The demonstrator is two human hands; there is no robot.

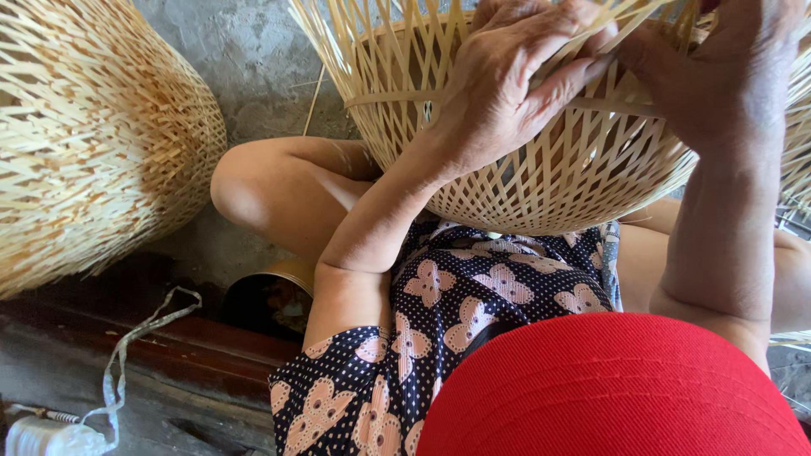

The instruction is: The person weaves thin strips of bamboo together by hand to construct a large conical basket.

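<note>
Gripping the half-woven bamboo basket (541, 160) on my lap w/ both hands: left hand (507, 84) fingers curled over strips at 12 o'clock, right hand (726, 67) pinching strips at 1. Finished basket (93, 135) sits at 9.

hands (608, 76) gripping woven bamboo basket (549, 177), lap
</note>
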